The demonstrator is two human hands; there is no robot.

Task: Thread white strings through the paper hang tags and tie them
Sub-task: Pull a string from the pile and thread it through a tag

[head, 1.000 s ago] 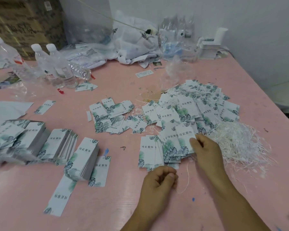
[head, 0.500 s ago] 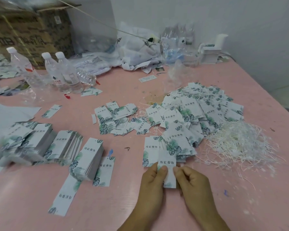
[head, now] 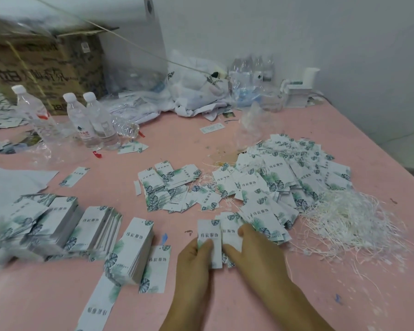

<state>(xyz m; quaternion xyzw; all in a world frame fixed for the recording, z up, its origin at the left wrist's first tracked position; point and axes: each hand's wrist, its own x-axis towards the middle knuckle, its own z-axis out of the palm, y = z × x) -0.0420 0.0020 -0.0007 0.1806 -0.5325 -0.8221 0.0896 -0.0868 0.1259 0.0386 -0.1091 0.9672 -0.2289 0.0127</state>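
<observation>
On a pink table [head: 225, 139], neat stacks of white leaf-printed paper hang tags [head: 91, 225] lie at left. Near the front edge, the left hand [head: 194, 263] pinches one white paper tag [head: 210, 242] upright; the right hand [head: 256, 254] rests fingers on neighbouring tags, loosely curled. A tangled heap of white strings [head: 349, 225] lies right.

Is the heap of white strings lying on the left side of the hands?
No, the heap of white strings lies on the pink table to the right of both the left hand and the right hand.
</observation>
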